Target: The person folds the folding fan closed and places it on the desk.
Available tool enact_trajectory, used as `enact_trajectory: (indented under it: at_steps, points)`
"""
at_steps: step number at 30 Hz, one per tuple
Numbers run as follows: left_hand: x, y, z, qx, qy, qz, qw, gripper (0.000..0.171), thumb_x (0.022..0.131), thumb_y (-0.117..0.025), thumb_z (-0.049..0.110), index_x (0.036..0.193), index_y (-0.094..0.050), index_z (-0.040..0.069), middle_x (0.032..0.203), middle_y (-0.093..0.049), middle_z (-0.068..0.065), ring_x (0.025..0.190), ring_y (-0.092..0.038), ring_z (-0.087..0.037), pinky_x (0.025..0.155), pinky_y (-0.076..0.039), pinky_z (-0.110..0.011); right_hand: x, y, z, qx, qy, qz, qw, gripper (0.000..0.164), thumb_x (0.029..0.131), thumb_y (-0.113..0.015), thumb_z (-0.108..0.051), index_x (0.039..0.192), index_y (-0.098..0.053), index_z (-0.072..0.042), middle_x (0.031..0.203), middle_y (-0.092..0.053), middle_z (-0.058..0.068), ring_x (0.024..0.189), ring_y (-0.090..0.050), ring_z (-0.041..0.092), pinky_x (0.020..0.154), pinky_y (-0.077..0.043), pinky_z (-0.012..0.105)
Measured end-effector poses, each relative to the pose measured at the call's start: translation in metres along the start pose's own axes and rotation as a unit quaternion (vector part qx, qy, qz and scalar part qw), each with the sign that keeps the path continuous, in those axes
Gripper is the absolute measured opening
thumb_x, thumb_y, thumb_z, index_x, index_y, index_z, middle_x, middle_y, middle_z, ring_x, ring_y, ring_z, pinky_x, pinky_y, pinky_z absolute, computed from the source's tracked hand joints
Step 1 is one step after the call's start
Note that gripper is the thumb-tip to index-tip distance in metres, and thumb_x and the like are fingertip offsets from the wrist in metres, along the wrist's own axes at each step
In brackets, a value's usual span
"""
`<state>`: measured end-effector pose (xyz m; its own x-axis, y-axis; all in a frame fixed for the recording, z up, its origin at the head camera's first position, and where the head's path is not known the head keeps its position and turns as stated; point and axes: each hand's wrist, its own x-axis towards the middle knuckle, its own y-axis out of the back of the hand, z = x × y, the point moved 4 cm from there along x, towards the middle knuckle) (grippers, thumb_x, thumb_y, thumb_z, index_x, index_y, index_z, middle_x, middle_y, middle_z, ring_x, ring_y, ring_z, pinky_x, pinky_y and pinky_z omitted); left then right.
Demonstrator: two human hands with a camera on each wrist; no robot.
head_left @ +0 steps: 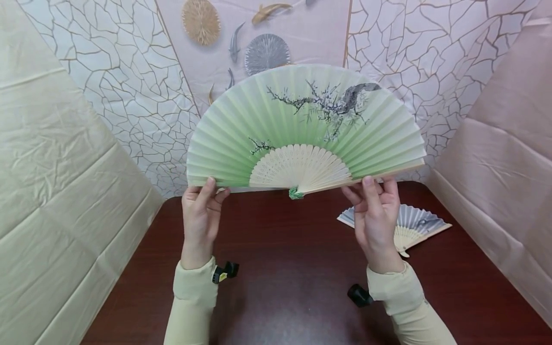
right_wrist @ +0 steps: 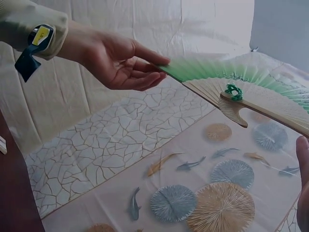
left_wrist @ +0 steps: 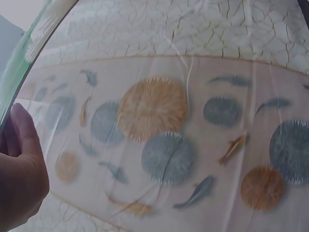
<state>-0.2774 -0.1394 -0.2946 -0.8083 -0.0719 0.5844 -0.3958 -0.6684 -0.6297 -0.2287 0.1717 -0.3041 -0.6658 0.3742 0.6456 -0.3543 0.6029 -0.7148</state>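
Observation:
A green and white folding fan (head_left: 224, 134), painted with a dark blossom branch, is spread wide above the table. My left hand (head_left: 201, 218) pinches its lower left edge between thumb and fingers. At the lower right edge, my right hand (head_left: 377, 220) grips the wooden guard stick the same way. Pale pierced ribs meet at a green knotted cord (head_left: 296, 193) between the hands. The right wrist view shows the left hand (right_wrist: 120, 63) at the fan's far end and the cord from the side. In the left wrist view, the left hand (left_wrist: 21, 169) holds the fan's edge.
A smaller blue-grey folding fan (head_left: 424, 223) lies spread on the dark red table (head_left: 276, 268), behind my right wrist. Cream fabric (head_left: 64, 191) hangs at the left and pinkish fabric (head_left: 491, 158) at the right. A cloth with fish and round motifs hangs behind.

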Motion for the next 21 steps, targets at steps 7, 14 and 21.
enact_trajectory:
  at_steps: [7, 14, 21]
  points:
    - [-0.006, -0.013, -0.012, 0.005, 0.008, -0.021, 0.9997, 0.010, 0.096, -0.066, 0.000, 0.102, -0.074, 0.004, 0.098, -0.070, -0.008, 0.084, -0.070, -0.019, 0.076, -0.061, -0.030, 0.000, -0.002, 0.000, 0.012, 0.000, 0.012, 1.000, 0.017, 0.100, -0.055, 0.008, 0.117, -0.052, 0.007, 0.107, -0.068, 0.023, 0.094, -0.073, 0.030, 0.079, -0.062, 0.040]
    - [-0.012, -0.026, -0.027, 0.020, 0.031, -0.051, 0.9980, 0.011, 0.094, -0.071, 0.005, 0.101, -0.078, 0.010, 0.099, -0.072, -0.004, 0.092, -0.070, -0.015, 0.083, -0.061, -0.033, -0.002, -0.004, 0.006, 0.023, -0.003, 0.015, 1.000, 0.021, 0.100, -0.056, 0.006, 0.120, -0.051, 0.006, 0.107, -0.068, 0.022, 0.094, -0.073, 0.029, 0.079, -0.061, 0.039]
    - [-0.019, -0.037, -0.045, 0.048, 0.055, -0.066, 0.9951, 0.013, 0.095, -0.071, 0.005, 0.097, -0.079, 0.014, 0.096, -0.073, -0.001, 0.093, -0.071, -0.015, 0.085, -0.060, -0.033, -0.004, -0.002, 0.013, 0.021, -0.013, 0.021, 0.999, 0.026, 0.101, -0.056, 0.000, 0.126, -0.048, 0.001, 0.110, -0.068, 0.020, 0.097, -0.072, 0.029, 0.081, -0.061, 0.038]
